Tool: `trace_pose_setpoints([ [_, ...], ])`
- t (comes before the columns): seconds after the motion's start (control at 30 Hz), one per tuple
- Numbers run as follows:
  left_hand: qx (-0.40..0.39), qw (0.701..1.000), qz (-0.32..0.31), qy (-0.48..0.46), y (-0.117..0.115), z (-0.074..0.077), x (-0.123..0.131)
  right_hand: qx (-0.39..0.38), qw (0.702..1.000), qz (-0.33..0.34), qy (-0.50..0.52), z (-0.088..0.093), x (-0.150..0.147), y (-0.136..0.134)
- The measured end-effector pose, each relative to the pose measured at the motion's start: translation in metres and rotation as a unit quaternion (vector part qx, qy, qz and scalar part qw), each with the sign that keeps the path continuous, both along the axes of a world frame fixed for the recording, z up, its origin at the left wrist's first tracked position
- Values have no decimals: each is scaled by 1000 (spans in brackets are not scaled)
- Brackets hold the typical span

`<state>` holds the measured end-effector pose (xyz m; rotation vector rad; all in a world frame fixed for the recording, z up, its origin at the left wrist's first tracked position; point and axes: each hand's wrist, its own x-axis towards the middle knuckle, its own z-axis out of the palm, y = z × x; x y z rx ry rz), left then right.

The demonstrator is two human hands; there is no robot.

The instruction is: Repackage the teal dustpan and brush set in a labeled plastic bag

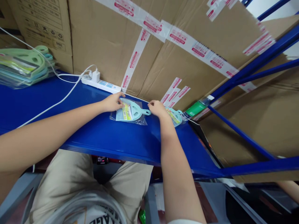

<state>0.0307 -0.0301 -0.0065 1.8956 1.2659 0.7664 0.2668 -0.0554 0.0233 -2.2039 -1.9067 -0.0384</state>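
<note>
A light-blue dustpan point(135, 111) with a yellow-green label lies on the blue shelf in a clear plastic bag point(141, 121), handle pointing right. My left hand point(113, 102) is closed at its upper left corner, thumb against the bagged pan and index finger bent over the edge. At the handle's end is my right hand point(157, 108), fingers pinched together; whatever they hold is hidden. A second light-blue bagged dustpan point(176, 116) lies just beyond my right wrist, partly covered by it.
Green and blue bagged dustpans point(30, 67) are stacked at the far left. A white power strip point(102, 85) with plugs and a loose cable point(67, 97) runs along the back. A green-labelled bottle point(197, 107) lies by the blue frame point(243, 133). Taped cardboard point(100, 40) stands behind.
</note>
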Motion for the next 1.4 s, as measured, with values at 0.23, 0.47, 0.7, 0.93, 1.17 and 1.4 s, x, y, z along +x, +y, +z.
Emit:
trace_pose_setpoints([
  [0.23, -22, 997, -38, -60, 4, -2, -3, 1, 1000, 19, 1, -5, 4, 5],
  [0.47, -47, 997, 60, -21, 4, 3, -2, 15, 999, 24, 25, -10, 9, 10],
  [0.7, -58, 993, 94, -51, 5, 3, 6, -52, 993, 10, 108, -11, 2, 12],
  [0.93, -70, 990, 70, -97, 4, 2, -1, -75, 988, 27, 129, -16, -4, 17],
  [1.17, -51, 989, 78, -115, 7, -1, 9, -78, 988, 37, 126, -18, -2, 19],
  [1.4, -6, 992, 99, -79, 3, 0, 10, -70, 989, 45, 121, -18, -5, 19],
])
